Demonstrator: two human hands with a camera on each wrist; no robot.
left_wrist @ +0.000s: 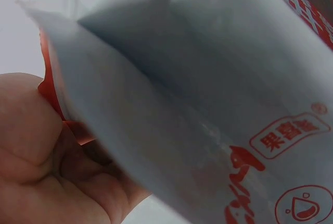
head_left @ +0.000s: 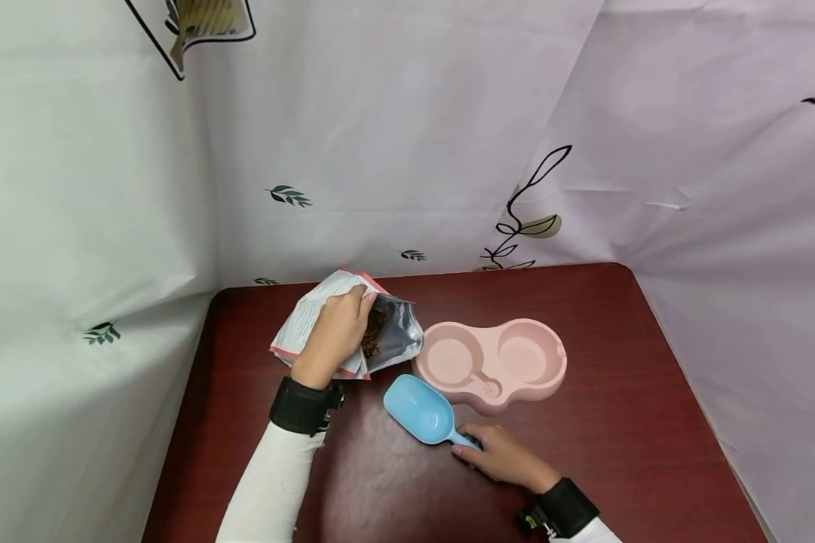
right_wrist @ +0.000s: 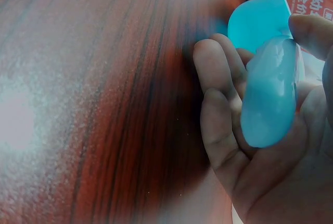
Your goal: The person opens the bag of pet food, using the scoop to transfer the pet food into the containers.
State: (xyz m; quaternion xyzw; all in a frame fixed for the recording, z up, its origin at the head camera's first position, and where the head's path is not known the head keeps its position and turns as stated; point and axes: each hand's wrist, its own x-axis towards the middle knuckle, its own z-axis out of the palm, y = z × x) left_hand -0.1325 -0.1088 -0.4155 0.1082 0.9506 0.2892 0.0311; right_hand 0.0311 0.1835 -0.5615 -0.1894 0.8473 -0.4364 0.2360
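Observation:
My left hand (head_left: 335,328) grips the upper edge of a white pet food bag with red trim (head_left: 303,320). The bag lies tilted with its mouth spread open to the right, showing a silvery lining and brown dry pieces (head_left: 375,333) inside. In the left wrist view the white and red printed side of the bag (left_wrist: 218,78) fills most of the picture. My right hand (head_left: 509,456) holds a light blue scoop (head_left: 417,407) by its handle (right_wrist: 270,94). The scoop's bowl looks empty and points toward the bag, below its mouth.
A pink double bowl (head_left: 491,348) stands right of the bag, close to its mouth and just beyond the scoop. Everything rests on a dark red wood-grain table (head_left: 611,422). White patterned cloth (head_left: 393,136) hangs behind the table and along its sides.

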